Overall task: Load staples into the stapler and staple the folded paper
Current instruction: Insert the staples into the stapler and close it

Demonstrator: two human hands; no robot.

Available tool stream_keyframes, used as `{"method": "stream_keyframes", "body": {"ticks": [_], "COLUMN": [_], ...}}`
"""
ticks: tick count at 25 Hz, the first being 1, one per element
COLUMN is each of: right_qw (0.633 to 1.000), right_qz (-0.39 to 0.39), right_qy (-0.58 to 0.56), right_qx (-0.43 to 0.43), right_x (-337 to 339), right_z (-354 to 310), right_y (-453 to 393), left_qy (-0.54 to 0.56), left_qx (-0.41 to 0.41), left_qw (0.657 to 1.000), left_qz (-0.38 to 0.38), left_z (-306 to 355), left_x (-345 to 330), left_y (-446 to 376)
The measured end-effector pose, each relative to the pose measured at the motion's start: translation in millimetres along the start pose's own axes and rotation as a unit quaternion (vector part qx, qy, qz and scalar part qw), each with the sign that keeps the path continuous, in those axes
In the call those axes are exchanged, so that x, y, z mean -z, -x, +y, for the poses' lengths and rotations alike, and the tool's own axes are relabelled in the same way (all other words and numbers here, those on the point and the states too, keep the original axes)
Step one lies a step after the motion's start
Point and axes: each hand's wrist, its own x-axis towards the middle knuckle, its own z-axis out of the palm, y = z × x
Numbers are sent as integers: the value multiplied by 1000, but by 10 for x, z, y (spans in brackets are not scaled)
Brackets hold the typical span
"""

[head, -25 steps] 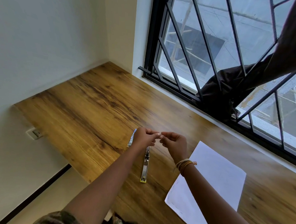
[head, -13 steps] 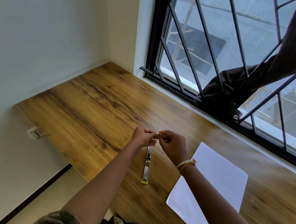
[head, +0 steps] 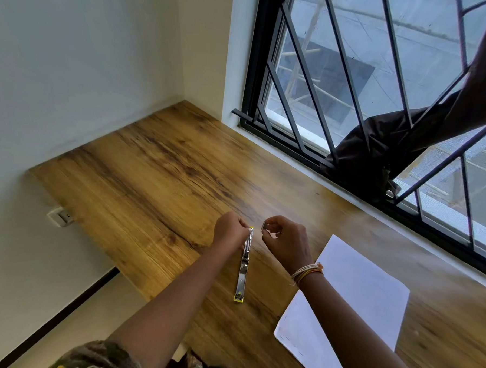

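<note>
A person sits at a wooden tabletop, seen from a camera on their own head. The stapler, silver with yellow ends, lies opened out flat in a long line running from 12 o'clock to 6 o'clock in front of them. The left hand closes its grip around the far end of the stapler, likely to steady the open channel for loading. Just beside it, at 3 o'clock from that end, the right hand pinches a small silver strip of staples between thumb and fingertips, held in the air and not yet touching the stapler. The strip appears poised to drop into the channel.

A white sheet of paper lies flat at 4 o'clock from the stapler, well apart from it; whether it is folded cannot be told. The right wrist wears thread bracelets.

The tabletop fills a corner between a pale wall and a barred window at 1 o'clock. A wall socket sits below the tabletop's left edge.
</note>
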Motion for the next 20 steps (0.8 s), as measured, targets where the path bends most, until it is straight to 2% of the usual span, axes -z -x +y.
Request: {"method": "stream_keyframes", "body": {"ticks": [3, 8, 15, 20], "right_qw": [1000, 998, 997, 997], "right_qz": [2, 2, -5, -15], "right_qy": [-5, -12, -15, -17], "right_qx": [-30, -62, -73, -77], "right_x": [-6, 15, 11, -45], "right_z": [39, 119, 144, 166], "right_y": [41, 82, 132, 189], "left_qy": [-129, -201, -168, -101], "left_qx": [-48, -32, 19, 3], "left_qw": [990, 979, 986, 995], "left_qz": [34, 14, 11, -6], "left_z": [-50, -30, -8, -43], "left_x": [-91, -197, -271, -262], "left_y": [42, 108, 153, 200]}}
